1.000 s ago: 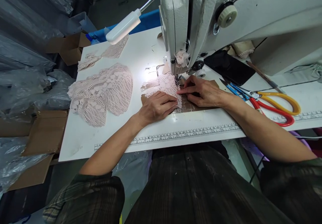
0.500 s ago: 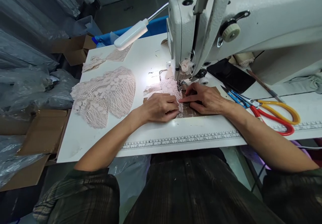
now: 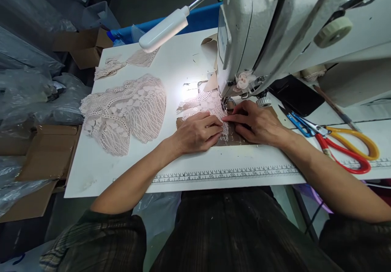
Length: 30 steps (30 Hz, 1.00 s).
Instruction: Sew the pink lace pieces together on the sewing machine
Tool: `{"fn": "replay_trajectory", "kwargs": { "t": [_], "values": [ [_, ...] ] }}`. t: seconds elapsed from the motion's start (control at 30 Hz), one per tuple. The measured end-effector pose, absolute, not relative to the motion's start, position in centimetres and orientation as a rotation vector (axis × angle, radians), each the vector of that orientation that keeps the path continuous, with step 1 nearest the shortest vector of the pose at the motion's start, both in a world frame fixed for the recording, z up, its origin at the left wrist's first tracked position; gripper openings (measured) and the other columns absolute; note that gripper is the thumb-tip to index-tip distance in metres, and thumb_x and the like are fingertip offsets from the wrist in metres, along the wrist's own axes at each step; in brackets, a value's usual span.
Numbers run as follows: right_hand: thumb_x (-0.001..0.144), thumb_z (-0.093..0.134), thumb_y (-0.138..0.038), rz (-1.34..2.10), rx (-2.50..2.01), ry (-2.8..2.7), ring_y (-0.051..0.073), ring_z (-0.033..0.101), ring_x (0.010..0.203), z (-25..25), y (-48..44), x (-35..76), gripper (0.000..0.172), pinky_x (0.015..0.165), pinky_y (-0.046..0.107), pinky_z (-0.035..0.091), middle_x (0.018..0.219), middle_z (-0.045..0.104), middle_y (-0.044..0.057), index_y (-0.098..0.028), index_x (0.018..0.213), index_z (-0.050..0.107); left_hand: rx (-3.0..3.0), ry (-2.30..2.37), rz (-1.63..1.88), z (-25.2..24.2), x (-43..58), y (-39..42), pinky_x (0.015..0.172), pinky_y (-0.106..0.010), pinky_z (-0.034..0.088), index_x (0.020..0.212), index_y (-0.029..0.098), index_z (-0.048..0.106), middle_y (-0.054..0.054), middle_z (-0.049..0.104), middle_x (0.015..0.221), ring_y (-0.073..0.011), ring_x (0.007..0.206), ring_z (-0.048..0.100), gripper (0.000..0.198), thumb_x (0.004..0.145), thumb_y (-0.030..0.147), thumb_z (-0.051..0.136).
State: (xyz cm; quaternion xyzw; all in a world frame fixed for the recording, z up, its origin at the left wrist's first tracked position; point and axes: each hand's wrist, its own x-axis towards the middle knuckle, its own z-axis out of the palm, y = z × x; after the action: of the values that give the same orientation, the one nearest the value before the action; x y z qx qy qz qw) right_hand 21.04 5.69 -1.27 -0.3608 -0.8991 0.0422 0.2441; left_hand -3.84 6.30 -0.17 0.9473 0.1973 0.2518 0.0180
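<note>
My left hand (image 3: 200, 132) rests on a pale pink piece of lace (image 3: 210, 100), its fingers close together and curled down over the edge. Opposite it, my right hand (image 3: 256, 123) has fingers apart; the index fingertip touches the lace near the other hand's fingertips. The lace lies under the presser foot (image 3: 225, 102) of a white sewing machine (image 3: 238, 31). Beneath both hands is a brown, marked sheet (image 3: 233, 137). What sits under my left palm is hidden.
More lace pieces (image 3: 125, 113) lie to the left. A white lamp (image 3: 165, 29) hangs above the table (image 3: 100, 178). On the right are a black phone (image 3: 296, 94), blue-handled snips (image 3: 301, 124) and scissors with red and yellow handles (image 3: 351, 141). Cardboard boxes (image 3: 50, 151) stand left.
The view has shifted, so the machine looks larger and further right. Both hands keep nearly the same pose on the lace, and I cannot make out clear movement of the cloth.
</note>
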Motion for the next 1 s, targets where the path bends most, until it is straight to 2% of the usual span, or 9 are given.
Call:
{"fn": "replay_trajectory", "kwargs": {
  "t": [0.13,0.23,0.4,0.5,0.6,0.73,0.87,1.0],
  "values": [
    [0.092,0.052,-0.028,0.074,-1.077,-2.458,0.021,0.059,0.082,-1.8,5.7,20.8,0.038,0.068,0.032,0.045,0.108,0.066,0.012,-0.023,0.124,0.073,2.904,0.615,0.887,-0.7,-3.7,6.4,0.089,-0.039,0.058,0.097,0.014,0.072,-0.007,0.075,0.099,-0.0159,0.085,0.069,0.014,0.096,0.016,0.058],
    [0.094,0.05,-0.03,0.114,-1.097,-2.44,0.021,0.058,0.08,-2.1,5.7,20.8,0.04,0.071,0.034,0.048,0.108,0.065,0.013,-0.022,0.127,0.072,2.859,0.651,0.903,-0.9,-3.6,6.4,0.092,-0.041,0.057,0.098,0.016,0.072,-0.006,0.075,0.1,-0.0163,0.087,0.07,0.014,0.096,0.017,0.058],
    [0.092,0.05,-0.026,0.444,-1.29,-2.247,0.014,0.058,0.072,-0.5,5.6,21.3,0.042,0.069,0.029,0.047,0.104,0.064,0.011,-0.019,0.128,0.07,2.835,0.737,0.862,-1.2,-3.6,6.3,0.102,-0.046,0.052,0.1,0.017,0.072,-0.005,0.076,0.103,-0.0165,0.09,0.07,0.016,0.098,0.021,0.057],
    [0.09,0.051,-0.021,0.541,-1.39,-2.146,0.013,0.055,0.07,0.8,5.6,21.6,0.038,0.065,0.028,0.044,0.099,0.066,0.011,-0.012,0.12,0.072,2.83,0.752,0.857,-1.3,-3.6,6.3,0.103,-0.046,0.051,0.101,0.017,0.072,-0.005,0.076,0.104,-0.0164,0.091,0.07,0.016,0.098,0.021,0.058],
    [0.088,0.052,-0.02,0.534,-1.423,-2.125,0.014,0.056,0.072,1.4,5.6,21.6,0.03,0.065,0.028,0.043,0.098,0.067,0.011,-0.011,0.105,0.075,2.822,0.758,0.861,-1.3,-3.7,6.4,0.1,-0.044,0.052,0.1,0.018,0.072,-0.005,0.076,0.103,-0.0164,0.091,0.07,0.015,0.097,0.022,0.058],
    [0.089,0.051,-0.024,0.506,-1.451,-2.153,0.016,0.056,0.07,1.1,5.8,21.4,0.027,0.065,0.031,0.044,0.087,0.066,0.008,-0.016,0.096,0.077,2.826,0.721,0.872,-1.1,-3.7,6.4,0.089,-0.039,0.054,0.098,0.018,0.073,-0.005,0.076,0.101,-0.0168,0.089,0.07,0.014,0.096,0.021,0.059],
    [0.089,0.049,-0.023,0.443,-1.354,-2.234,0.017,0.06,0.07,0.6,6.0,21.5,0.033,0.066,0.032,0.045,0.084,0.068,0.009,-0.016,0.104,0.078,2.83,0.728,0.885,-1.0,-3.7,6.5,0.08,-0.036,0.054,0.097,0.018,0.073,-0.005,0.077,0.101,-0.0167,0.086,0.07,0.013,0.095,0.02,0.061],
    [0.087,0.05,-0.023,0.372,-1.268,-2.242,0.017,0.06,0.068,0.0,5.9,21.4,0.036,0.062,0.03,0.045,0.082,0.071,0.009,-0.016,0.108,0.078,2.843,0.726,0.93,-1.0,-3.5,6.4,0.082,-0.038,0.054,0.097,0.018,0.072,-0.005,0.077,0.1,-0.0167,0.087,0.071,0.01,0.094,0.019,0.063]
  ]
}}
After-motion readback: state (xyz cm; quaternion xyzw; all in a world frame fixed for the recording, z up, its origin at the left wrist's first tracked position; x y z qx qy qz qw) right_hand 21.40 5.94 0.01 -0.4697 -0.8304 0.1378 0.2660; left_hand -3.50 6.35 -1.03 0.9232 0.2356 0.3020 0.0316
